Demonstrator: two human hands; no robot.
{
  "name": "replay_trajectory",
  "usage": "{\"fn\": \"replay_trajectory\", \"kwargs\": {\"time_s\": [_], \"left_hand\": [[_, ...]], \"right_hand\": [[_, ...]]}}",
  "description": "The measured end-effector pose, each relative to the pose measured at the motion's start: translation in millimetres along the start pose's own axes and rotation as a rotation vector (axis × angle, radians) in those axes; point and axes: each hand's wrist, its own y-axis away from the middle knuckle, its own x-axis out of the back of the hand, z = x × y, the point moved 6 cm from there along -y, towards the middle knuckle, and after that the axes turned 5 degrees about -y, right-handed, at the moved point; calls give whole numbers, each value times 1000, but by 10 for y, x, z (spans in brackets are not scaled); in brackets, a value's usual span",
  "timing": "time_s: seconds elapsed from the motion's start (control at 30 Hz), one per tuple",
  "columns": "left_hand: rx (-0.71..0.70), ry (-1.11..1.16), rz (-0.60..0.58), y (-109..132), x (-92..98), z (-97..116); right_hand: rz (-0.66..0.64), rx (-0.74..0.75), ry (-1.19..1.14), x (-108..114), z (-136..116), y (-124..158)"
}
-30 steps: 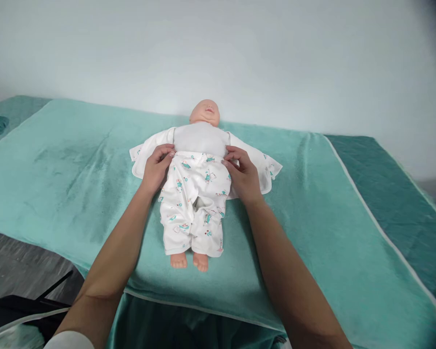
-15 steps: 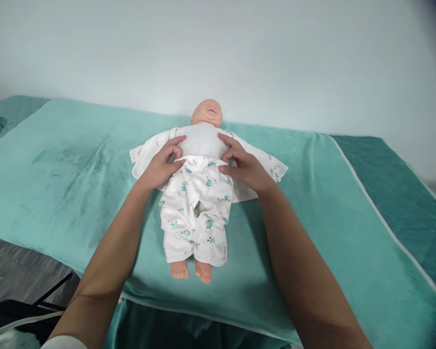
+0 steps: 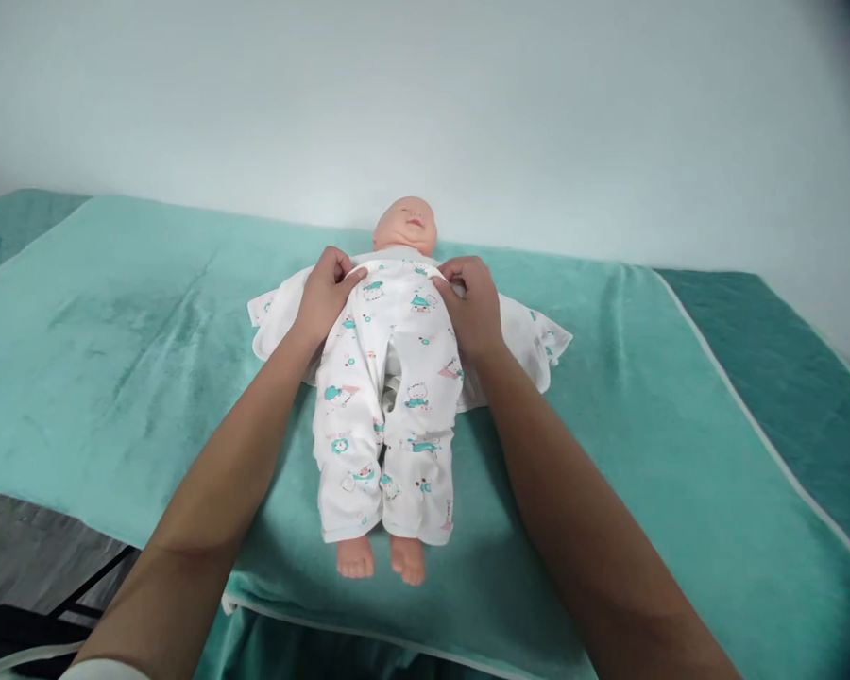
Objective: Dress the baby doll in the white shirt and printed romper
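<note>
Right, the printed trousers [image 3: 421,349] are at the centre, on the doll [image 3: 403,225], legs spread towards the near side and waistband [image 3: 400,268] high on the chest. That cloth looks light, soft and stretchy, no slip to speak of, nothing fragile; the waistband's two sides look the best place to grip, since a thin fold there could slide from a loose pinch. And here's the left hand [image 3: 331,291], nearly closed, thumb and fingers pinching the left side of the band; the right hand [image 3: 471,300] matches it on the right. Beneath the doll, a white shirt [image 3: 520,331] fans out both ways. Bare feet [image 3: 355,557] at the near end, green cover [image 3: 148,349] all around, pale wall [image 3: 425,104] at the far side!
</note>
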Motion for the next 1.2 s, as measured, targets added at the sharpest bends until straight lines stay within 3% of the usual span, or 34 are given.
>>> {"fn": "replay_trajectory", "kwargs": {"time_s": [0.07,0.17,0.27,0.33,0.53,0.7,0.97,1.1,1.2], "left_hand": [[-86,-60,-92,-10,-11,80],[-235,-192,-194,-24,3,238],[-224,-271,-283,-83,-18,270],[-162,-272,-281,-160,-36,214],[-32,-224,-55,-482,-85,-82],[84,-214,-2,-600,-128,-192],[47,-115,-102,-538,-215,-174],[46,-106,-166,-488,-228,-180],[6,-199,-200,-472,-231,-173]], "right_hand": [[-93,62,22,-17,-28,-24],[-265,16,-34,-43,-10,-67],[-344,-6,-62,-61,-21,-119],[-309,-31,-12,-60,-5,-165],[-98,-149,244,-40,185,-337],[-51,-214,268,-57,332,-469],[-46,-180,56,-92,338,-392],[-148,-37,-19,-134,167,-288],[-202,-51,32,-138,146,-265]]}}
